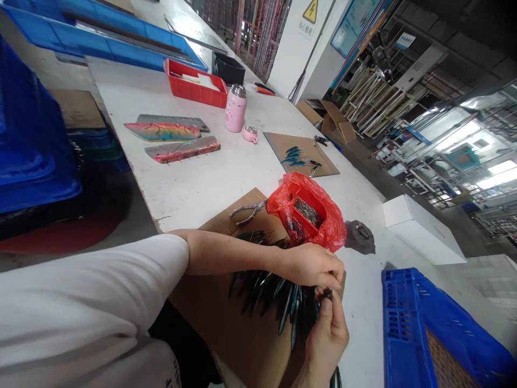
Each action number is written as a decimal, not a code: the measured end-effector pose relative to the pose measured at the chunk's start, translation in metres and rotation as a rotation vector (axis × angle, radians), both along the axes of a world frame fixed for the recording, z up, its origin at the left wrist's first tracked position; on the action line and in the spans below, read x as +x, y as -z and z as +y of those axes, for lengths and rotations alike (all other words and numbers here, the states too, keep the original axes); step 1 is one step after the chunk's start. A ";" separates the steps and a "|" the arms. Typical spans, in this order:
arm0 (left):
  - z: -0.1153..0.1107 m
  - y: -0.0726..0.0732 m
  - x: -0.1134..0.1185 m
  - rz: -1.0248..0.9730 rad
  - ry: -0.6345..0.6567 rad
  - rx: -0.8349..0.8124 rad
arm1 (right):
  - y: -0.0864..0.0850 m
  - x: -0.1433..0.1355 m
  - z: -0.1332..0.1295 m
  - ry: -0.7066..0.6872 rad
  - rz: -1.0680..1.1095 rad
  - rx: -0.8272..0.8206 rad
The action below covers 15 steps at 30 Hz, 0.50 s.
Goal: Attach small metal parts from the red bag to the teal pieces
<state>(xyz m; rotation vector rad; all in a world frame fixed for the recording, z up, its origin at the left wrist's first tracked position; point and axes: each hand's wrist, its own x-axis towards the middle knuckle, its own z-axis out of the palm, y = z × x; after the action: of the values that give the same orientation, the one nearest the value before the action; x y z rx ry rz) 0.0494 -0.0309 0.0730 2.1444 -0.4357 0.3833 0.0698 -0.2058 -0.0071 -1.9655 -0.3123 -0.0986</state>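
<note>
My left hand (313, 265) reaches across from the left, its fingertips closed in a pinch against those of my right hand. Coming up from the bottom edge, my right hand (329, 328) pinches a small dark piece (328, 294), likely the end of a lure; most of it is hidden by fingers. What the left fingertips grip is covered. Below my left forearm, many slim dark green fishing lures (285, 304) lie fanned out on a cardboard sheet (234, 323). Just beyond the left hand, a red plastic bag (333, 218) surrounds a red bin with thin metal parts (307, 211).
Pliers (248, 211) lie beside the bag, a dark roll (359, 237) on its other side. Farther off are a board with blue lures (278, 141), a pink bottle (235, 110), a red tray (194, 97) and painted lure-shaped pieces (165, 131). A blue crate (398, 323) stands right.
</note>
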 end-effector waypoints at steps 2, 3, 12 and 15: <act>0.001 0.003 0.002 0.047 0.005 -0.022 | 0.004 0.001 0.002 -0.004 0.011 0.019; 0.001 0.005 0.004 0.073 0.010 -0.037 | 0.007 0.001 0.003 -0.009 0.012 0.028; 0.000 0.033 0.019 0.317 0.085 -0.261 | 0.003 -0.002 0.014 -0.022 0.143 0.071; 0.004 0.040 0.028 0.316 -0.030 -0.211 | -0.002 -0.003 0.020 0.028 0.140 -0.055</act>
<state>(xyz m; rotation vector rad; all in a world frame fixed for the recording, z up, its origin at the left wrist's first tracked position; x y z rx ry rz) 0.0772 -0.0268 0.0326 1.9620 -0.1743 0.0973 0.0663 -0.1860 -0.0054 -2.0204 -0.1979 0.0303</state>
